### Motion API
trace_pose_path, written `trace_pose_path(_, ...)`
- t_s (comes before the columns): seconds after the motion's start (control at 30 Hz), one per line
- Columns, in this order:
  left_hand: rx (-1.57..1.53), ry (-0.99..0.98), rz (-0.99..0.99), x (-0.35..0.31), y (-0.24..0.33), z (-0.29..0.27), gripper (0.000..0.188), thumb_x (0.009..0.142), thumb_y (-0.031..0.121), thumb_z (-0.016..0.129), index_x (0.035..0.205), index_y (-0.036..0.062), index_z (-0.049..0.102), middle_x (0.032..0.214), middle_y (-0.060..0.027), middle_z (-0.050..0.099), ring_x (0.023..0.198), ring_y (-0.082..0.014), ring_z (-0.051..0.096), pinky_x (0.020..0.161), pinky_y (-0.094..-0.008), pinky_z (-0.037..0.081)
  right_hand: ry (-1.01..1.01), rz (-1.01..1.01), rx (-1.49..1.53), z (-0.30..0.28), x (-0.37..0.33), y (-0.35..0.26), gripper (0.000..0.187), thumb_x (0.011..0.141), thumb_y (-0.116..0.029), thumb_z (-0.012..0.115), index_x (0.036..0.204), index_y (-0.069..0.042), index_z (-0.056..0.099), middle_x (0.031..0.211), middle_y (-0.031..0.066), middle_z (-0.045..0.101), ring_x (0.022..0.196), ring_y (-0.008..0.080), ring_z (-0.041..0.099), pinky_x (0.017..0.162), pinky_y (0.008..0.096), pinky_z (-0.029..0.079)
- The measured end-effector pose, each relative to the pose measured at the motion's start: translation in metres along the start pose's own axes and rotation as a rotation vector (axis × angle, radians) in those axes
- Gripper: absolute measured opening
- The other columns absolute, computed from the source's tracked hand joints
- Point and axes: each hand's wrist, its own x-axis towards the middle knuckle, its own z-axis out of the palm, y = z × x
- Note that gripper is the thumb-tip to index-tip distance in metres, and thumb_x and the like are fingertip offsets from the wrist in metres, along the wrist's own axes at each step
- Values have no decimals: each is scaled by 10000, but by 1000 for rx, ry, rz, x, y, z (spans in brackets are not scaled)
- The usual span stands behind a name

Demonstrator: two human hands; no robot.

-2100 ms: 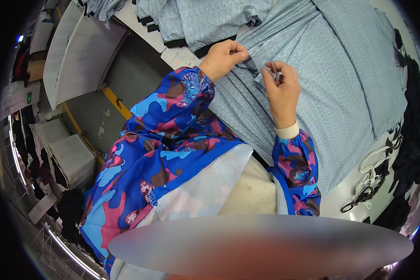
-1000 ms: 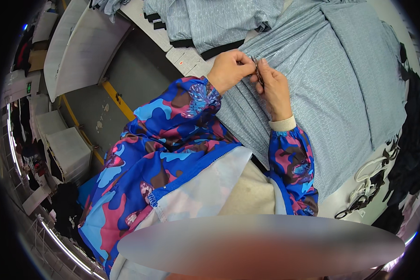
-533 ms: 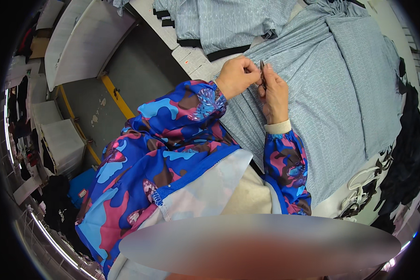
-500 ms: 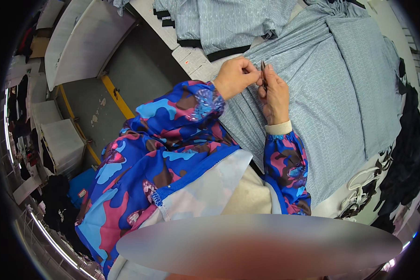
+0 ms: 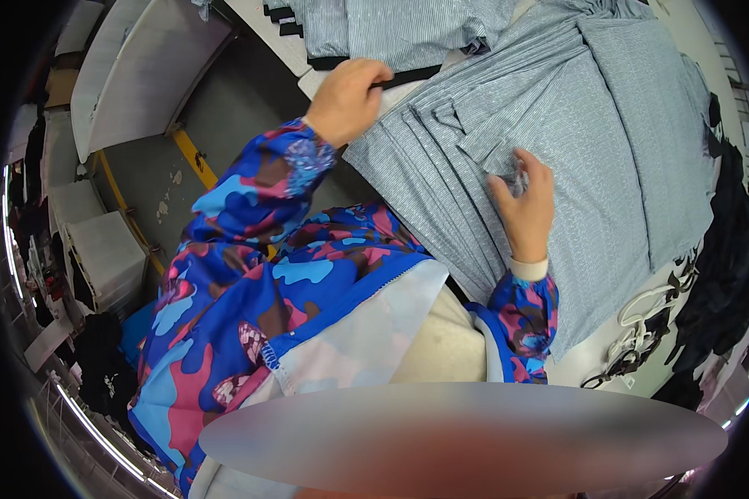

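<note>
Pleated layers of grey-blue striped fabric (image 5: 591, 208) spread over the table under my hands. Beyond them lies a stack of grey striped garments (image 5: 408, 37) with black hems. My left hand (image 5: 348, 101) is at the near black hem, its fingers curled down over the edge; what they hold, if anything, is hidden. Above the pleated layers, my right hand (image 5: 528, 208) is half curled, thumb and forefinger apart, beside a turned-up fabric corner (image 5: 491, 145). Something dark shows inside that hand, too blurred to name.
Black cloth (image 5: 716, 274) hangs along the right side, near white and dark straps (image 5: 641, 333). A white panel (image 5: 146, 75) stands across the aisle at left. Yellow lines (image 5: 193, 158) mark the grey floor. Dark cloth (image 5: 108, 358) lies low at left.
My hands were together over the fabric, a slim dark tool in the right one. Now the left has gone left and away to the black hem; the right has drawn nearer and right.
</note>
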Motion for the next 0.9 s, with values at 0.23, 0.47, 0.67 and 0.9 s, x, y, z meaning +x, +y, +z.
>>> trace_pose_path(0.23,-73,-13,-90,12,6,3,132,751,86,547,868,40,586,752,-46,582,709,-178,525,658,-282,430,-12,322,87,14,8,10,144,725,-126,633,855,-79,593,785,77,561,695,211,590,580,307,456)
trace_pose_path(0.47,-174,-83,-321,-4,-3,5,132,744,133,539,832,63,611,737,-51,612,687,-214,555,636,-325,446,-269,-20,-95,6,14,-20,275,705,-187,644,955,-119,553,921,101,551,720,285,594,591,351,470)
trace_pose_path(0.67,-226,-99,-320,-8,-12,2,154,769,148,562,880,48,602,712,-9,567,586,-103,458,571,-244,411,-254,147,-77,16,6,21,207,737,-160,591,934,-96,571,854,132,597,751,303,591,623,362,461)
trace_pose_path(0.9,-260,-109,-327,-6,-17,6,153,783,143,548,892,46,595,697,2,560,567,-81,448,554,-234,401,-551,360,961,7,33,-50,206,825,-102,531,1004,-5,563,854,66,637,652,128,573,571,249,426)
